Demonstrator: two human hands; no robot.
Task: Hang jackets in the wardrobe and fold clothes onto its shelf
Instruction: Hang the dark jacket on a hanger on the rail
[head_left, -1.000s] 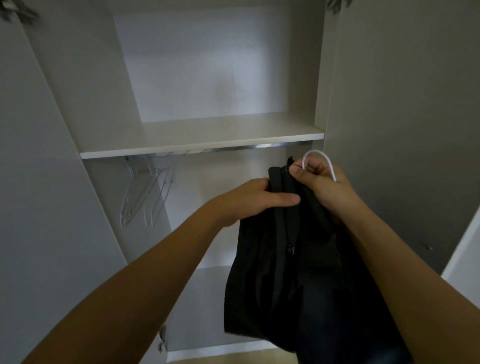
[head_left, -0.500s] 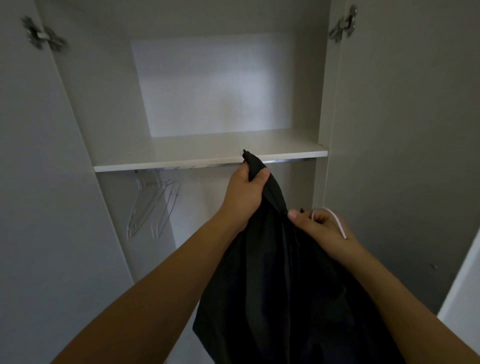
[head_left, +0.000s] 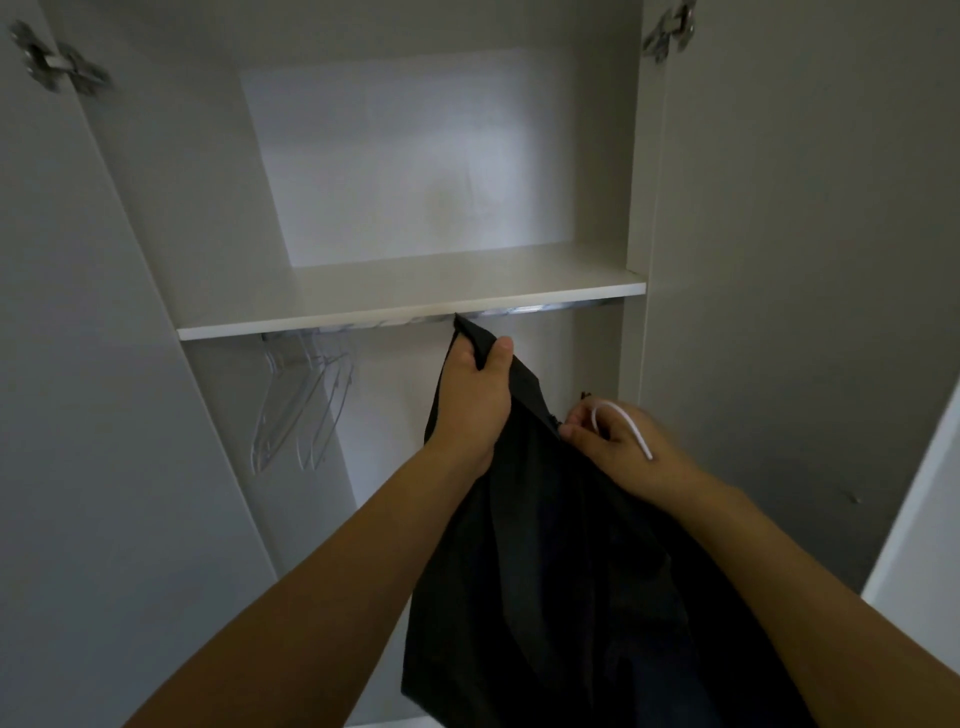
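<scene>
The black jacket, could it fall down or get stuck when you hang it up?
It might. The left hand grips only one corner of the black jacket, so the rest could slide off. The right hand holds the white hanger hook below the rail, so it may miss it. The rail sits tight under the shelf, leaving little room.

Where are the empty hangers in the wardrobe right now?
In the head view, the hangers hang at the left, on the rail under the shelf, left of the left hand.

Pale wardrobe shelf (head_left: 395, 296) — clear hangers (head_left: 298, 410) on the rail (head_left: 550, 309) beneath
</scene>
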